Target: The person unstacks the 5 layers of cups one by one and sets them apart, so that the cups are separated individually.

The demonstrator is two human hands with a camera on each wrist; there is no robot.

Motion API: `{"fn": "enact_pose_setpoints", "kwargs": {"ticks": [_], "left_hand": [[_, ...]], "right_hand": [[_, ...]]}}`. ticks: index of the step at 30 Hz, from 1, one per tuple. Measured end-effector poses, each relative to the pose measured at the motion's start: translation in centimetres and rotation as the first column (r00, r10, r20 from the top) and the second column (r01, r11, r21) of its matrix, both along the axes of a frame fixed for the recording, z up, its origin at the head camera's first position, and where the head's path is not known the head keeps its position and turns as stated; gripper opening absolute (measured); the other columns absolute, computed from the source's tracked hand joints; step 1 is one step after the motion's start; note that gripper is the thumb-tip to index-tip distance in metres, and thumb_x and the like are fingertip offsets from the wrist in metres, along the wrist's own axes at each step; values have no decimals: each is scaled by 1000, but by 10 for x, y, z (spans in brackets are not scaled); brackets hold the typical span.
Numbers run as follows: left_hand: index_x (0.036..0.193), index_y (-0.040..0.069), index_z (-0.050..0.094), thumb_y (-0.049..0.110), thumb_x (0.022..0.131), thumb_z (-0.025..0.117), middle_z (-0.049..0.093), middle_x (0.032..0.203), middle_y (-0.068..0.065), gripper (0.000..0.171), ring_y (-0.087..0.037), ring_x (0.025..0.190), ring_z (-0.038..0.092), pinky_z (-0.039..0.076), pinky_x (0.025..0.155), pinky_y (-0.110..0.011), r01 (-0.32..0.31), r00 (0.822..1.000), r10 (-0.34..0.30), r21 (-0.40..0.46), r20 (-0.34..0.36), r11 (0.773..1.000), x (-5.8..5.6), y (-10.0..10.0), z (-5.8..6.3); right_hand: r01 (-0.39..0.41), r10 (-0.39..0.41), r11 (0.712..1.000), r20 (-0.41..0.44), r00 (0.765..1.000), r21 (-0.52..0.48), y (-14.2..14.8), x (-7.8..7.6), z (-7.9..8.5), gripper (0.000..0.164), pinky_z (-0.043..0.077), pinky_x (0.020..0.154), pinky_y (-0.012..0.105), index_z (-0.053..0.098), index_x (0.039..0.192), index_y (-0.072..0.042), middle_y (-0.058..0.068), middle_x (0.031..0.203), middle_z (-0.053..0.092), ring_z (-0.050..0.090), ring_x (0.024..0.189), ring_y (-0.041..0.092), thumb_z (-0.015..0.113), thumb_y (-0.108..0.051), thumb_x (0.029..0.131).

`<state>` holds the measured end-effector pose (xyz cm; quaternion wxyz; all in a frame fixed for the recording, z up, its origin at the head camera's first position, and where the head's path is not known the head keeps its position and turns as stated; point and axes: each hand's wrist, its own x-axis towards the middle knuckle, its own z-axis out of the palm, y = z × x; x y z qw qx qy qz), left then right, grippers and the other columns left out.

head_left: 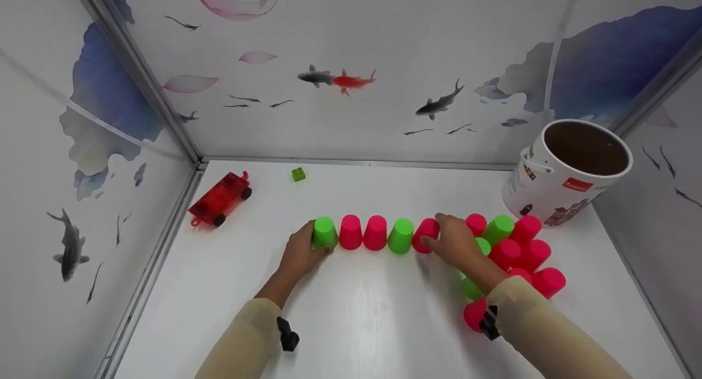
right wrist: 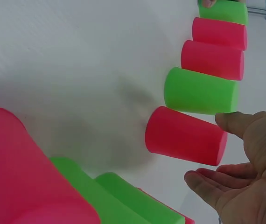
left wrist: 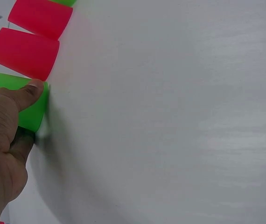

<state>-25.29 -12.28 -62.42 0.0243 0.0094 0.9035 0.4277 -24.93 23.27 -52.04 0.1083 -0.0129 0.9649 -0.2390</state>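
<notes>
Five upside-down plastic cups stand in a row across the white table. At the row's left end my left hand point(head_left: 300, 254) holds a green cup point(head_left: 326, 232), its thumb point(left wrist: 30, 93) along the side. Two red cups, a left one point(head_left: 351, 232) and a right one point(head_left: 375, 233), come after it, then another green cup point(head_left: 401, 236). My right hand point(right wrist: 259, 172) is around the red end cup point(right wrist: 186, 135) with fingers spread. Its thumb is at the cup's upper edge, while the other fingers stand apart from it.
A cluster of red and green cups point(head_left: 535, 254) stands right of the row, partly under my right forearm. Behind it is a white bucket point(head_left: 559, 195). A red toy wagon point(head_left: 222, 198) and a small green block point(head_left: 298, 174) lie at the back left.
</notes>
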Motion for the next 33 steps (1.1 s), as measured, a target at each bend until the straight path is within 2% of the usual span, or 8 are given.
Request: {"fn": "enact_pose_setpoints", "kwargs": {"ticks": [5,13,23,29,33], "left_hand": [[154,9,58,13,95,86,71,147,-11,66,-35,142,64,49,125,-56,8,1000,-8,17,-4,1000,1,0,1],[154,8,58,12,95,86,71,148,-12,65,-35,143,63,48,126,-56,8,1000,-7,17,-7,1000,0,0,1],[153,9,58,14,95,86,71,146,-11,64,-34,141,64,49,125,-56,3,1000,-3,8,1,1000,0,1,-1],[153,8,58,13,94,87,72,145,-12,65,-34,139,65,50,124,-57,7,1000,-7,15,-7,1000,1,0,1],[153,9,58,15,95,87,72,145,-11,66,-34,138,65,51,123,-56,6,1000,-6,13,-8,1000,1,-2,0]], "right_hand": [[-23,25,998,-41,999,54,-4,-3,-10,73,62,110,56,47,159,7,31,150,62,60,140,50,82,-20,100],[0,4,998,-69,998,64,15,-12,-5,79,61,108,62,45,159,8,34,152,59,58,141,54,86,-16,96],[-7,8,993,-7,1000,117,28,-19,-11,82,59,110,62,41,161,8,34,155,56,57,141,55,86,-13,96],[13,-13,995,-1,1000,100,26,-19,-6,84,59,110,64,36,164,8,36,159,51,52,146,57,82,-17,99],[23,-16,997,-90,996,70,18,-15,2,87,60,108,65,35,166,8,36,163,47,51,148,57,81,-22,99]]}}
